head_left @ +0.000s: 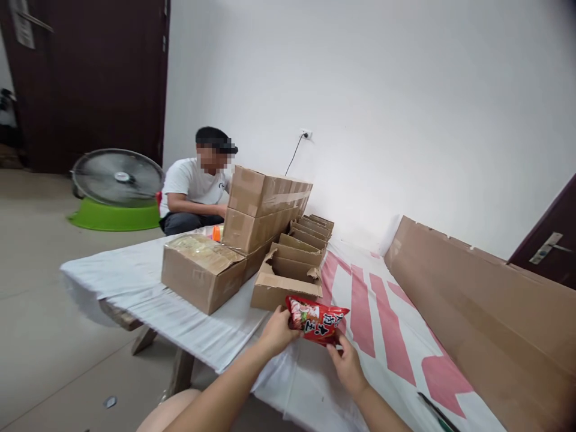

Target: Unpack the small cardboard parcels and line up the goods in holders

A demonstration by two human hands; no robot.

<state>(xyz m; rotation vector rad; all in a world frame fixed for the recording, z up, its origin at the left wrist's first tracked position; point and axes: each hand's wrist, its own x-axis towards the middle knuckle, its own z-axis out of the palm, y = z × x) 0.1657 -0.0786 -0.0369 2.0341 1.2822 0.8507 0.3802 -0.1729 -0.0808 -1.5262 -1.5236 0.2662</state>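
A red printed food packet [317, 321] with large dark-and-white lettering is held in front of me, above the near part of the cloth. My left hand [279, 331] grips its left end, fingers closed round the edge. At the packet's lower right, my right hand [347, 365] pinches the edge between thumb and fingers. Just behind the packet stands an open cardboard box [288, 289] with torn flaps; its inside is mostly hidden from this angle.
Taped cartons [245, 231] are stacked at the table's middle, with a lone carton [198, 273] in front. More open boxes [310, 234] line up behind. A cardboard sheet [472, 300] stands along the right. A co-worker [191, 192] sits beyond the stack, near a fan [119, 177]. Scissors [438, 413] lie lower right.
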